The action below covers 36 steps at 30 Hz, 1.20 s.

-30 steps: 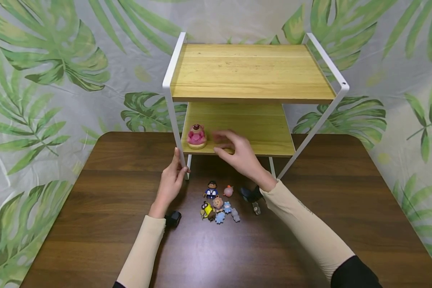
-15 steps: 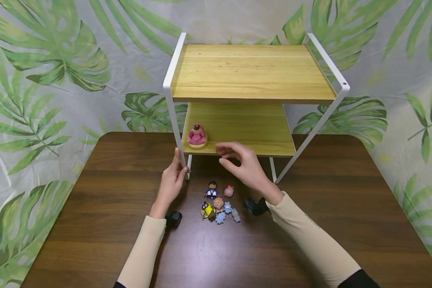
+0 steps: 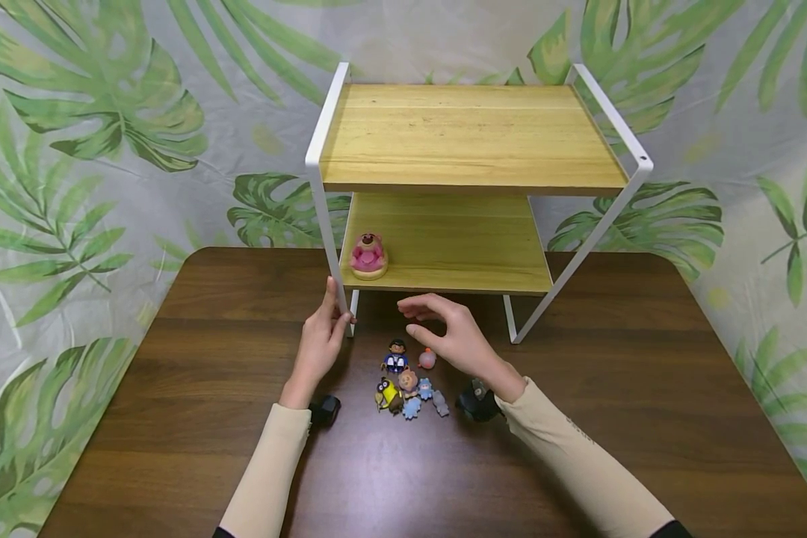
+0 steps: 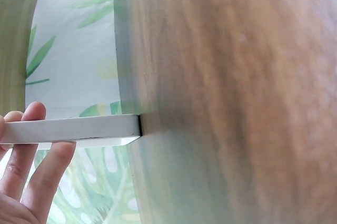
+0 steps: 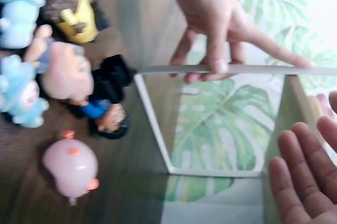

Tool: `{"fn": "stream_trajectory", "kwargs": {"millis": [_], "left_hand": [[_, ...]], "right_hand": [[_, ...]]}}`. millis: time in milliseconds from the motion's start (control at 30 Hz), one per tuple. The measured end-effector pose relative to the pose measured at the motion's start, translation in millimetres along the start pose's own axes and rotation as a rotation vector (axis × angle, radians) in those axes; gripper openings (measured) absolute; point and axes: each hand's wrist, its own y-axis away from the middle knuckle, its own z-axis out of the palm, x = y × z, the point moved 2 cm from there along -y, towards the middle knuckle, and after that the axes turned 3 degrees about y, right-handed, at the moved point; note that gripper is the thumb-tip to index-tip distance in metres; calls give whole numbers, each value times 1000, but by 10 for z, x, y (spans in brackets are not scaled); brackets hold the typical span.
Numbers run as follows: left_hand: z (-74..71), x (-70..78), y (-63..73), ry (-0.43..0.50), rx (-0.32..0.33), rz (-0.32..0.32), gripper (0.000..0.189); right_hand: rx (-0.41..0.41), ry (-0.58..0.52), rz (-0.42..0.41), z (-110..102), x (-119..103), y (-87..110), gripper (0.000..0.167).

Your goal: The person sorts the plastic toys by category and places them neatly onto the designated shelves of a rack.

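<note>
My left hand point(image 3: 317, 336) grips the white front left leg point(image 3: 327, 232) of a two-tier wooden shelf point(image 3: 471, 134); in the left wrist view its fingers lie on both sides of the leg point(image 4: 95, 129). My right hand point(image 3: 453, 329) hovers with loosely bent fingers and nothing in it, in front of the lower board and above the toys. Nearest to it are a pink round toy with orange bits point(image 3: 427, 359) and a black-haired figure in blue point(image 3: 395, 357). A pink bear figure point(image 3: 368, 258) sits at the lower board's left end.
Several small toys lie in a cluster on the dark wooden table point(image 3: 195, 463), among them a yellow figure point(image 3: 388, 390), a light blue one point(image 3: 412, 407) and a grey one point(image 3: 440, 403). Black wrist devices point(image 3: 325, 410) hang under both wrists. A leaf-patterned cloth point(image 3: 255, 45) covers the background.
My right hand has drawn back from the lower board, near the pink bear, down towards the toys on the table. My left hand has stayed on the leg.
</note>
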Motion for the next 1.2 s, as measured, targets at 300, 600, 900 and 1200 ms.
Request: {"fn": "stream_trajectory", "kwargs": {"millis": [300,600,900,1200], "left_hand": [[7,-10,0,8,2,4,105],[4,-4,-1,10,6,8,105],[6,-20,6,11,12,9,105],[7,-28,-2,22,19,16,106]], "right_hand": [[-102,117,67,173,231,88,32],[-197,124,154,308,406,152,35],[-273,255,189,425,451,165,37],[-291,334,155,493,486,155,41]]}}
